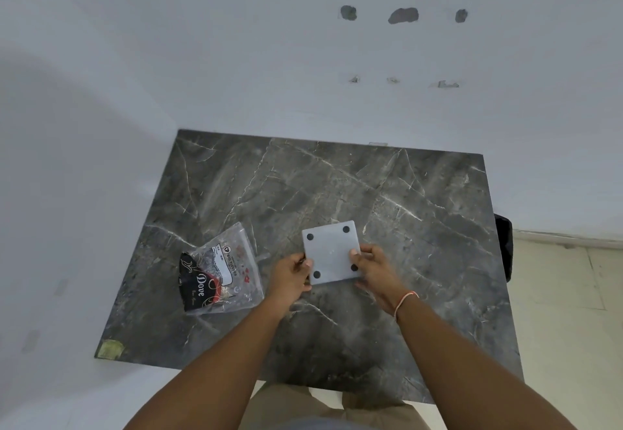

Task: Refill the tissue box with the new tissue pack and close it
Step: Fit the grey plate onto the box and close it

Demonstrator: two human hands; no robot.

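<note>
A square white tissue box [331, 251] stands upside down on the dark marble table [421, 213], its flat bottom panel with several black round feet facing up. My left hand [292, 277] grips its left side with the thumb on the panel's edge. My right hand [372, 267] holds the right side, thumb pressed on top of the panel. To the left lies a clear plastic tissue wrapper [220, 273] with black and red "Dove" print; it looks crumpled and flat. No loose tissues are visible.
The table is set into a corner of white walls at the back and left. A yellowish patch [110, 348] marks the table's front left corner. A black object [504, 247] sits just past the right edge, above a pale tiled floor.
</note>
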